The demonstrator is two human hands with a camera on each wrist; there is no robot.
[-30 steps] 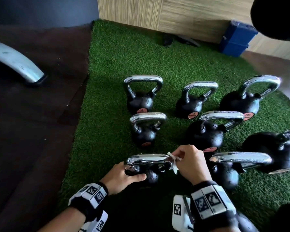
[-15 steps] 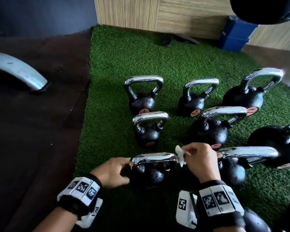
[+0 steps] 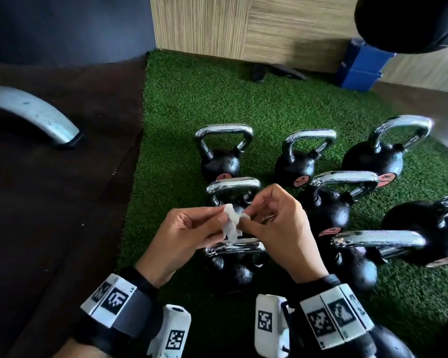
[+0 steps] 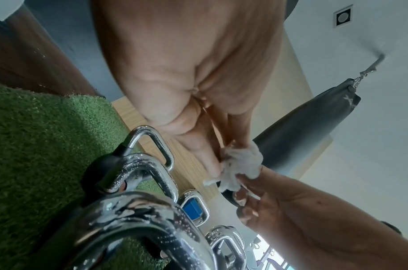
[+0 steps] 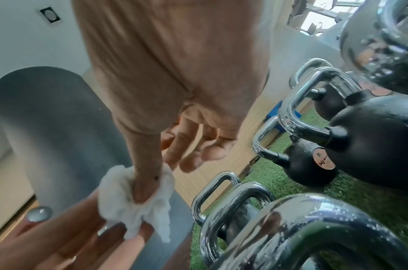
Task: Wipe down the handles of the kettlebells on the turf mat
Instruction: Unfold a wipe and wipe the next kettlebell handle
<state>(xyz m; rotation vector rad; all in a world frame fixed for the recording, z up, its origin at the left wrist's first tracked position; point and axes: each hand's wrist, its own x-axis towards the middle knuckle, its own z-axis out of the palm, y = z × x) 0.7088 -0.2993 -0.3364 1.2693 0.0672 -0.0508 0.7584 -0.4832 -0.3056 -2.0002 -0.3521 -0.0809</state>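
Both your hands, left (image 3: 189,232) and right (image 3: 277,226), pinch the wipe (image 3: 232,223) above the nearest kettlebell (image 3: 233,250); the handles beyond it look beaded, likely unwiped.

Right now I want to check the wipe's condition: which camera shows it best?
The right wrist view: the wipe is large and crumpled between both hands. Left wrist shows it smaller; head shows it tiny.

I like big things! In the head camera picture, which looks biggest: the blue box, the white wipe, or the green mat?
1. green mat
2. blue box, though it sits farther away
3. white wipe, pinched by both hands
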